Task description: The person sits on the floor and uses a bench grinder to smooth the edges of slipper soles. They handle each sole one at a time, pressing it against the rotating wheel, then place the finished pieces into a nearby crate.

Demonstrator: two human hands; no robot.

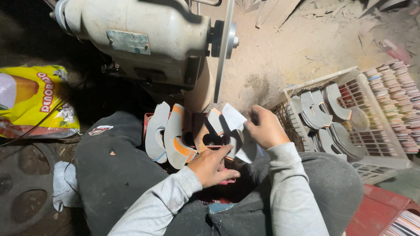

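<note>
Sitting low with knees up, the person holds a curved grey shoe piece [238,131] in the right hand [264,129], with the fingers pinched shut on its edge. The left hand [214,166] rests just under it, fingers curled loosely and one finger pointing up at the piece; I cannot tell if it grips anything. More cut pieces [168,135], grey and orange, stand on edge in a red tray [148,120] between the knees. I think the held piece could slip, since only its thin edge is pinched. It could also bump the standing pieces and tip them over like dominoes, because they lean close together. The big pale machine [140,39] sits right above the tray, so a hand lifted too high could knock it. A white crate [306,87] of grey pieces sits by the right knee, and an elbow could nudge it.
</note>
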